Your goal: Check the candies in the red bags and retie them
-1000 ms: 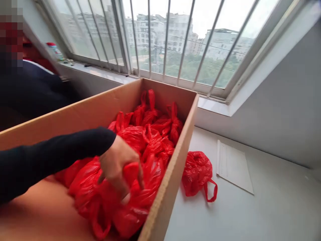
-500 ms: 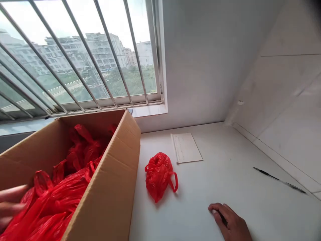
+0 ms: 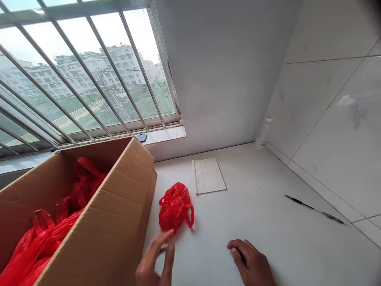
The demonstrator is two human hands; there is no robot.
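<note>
A tied red plastic bag (image 3: 175, 208) with loop handles sits on the white table (image 3: 208, 230), just right of a cardboard box (image 3: 116, 206). My left hand (image 3: 156, 260) is at the near end of this bag, its thumb and fingers apart, with nothing between them; a fingertip overlaps the bag's lower edge. My right hand (image 3: 251, 262) rests on the table to the right, fingers curled with the thumb against them; what they hold, if anything, is hidden. More red bags (image 3: 44, 242) lie inside the box.
Behind the bag lies a notepad (image 3: 210, 176). A black pen (image 3: 314, 208) is at the right. A clear bottle (image 3: 264, 133) stands in the back corner, and a phone (image 3: 141, 138) lies on the sill under the barred window.
My left hand has come out of the box and moved right to the bag on the table. The view has shifted right. My right hand still rests curled on the table.
</note>
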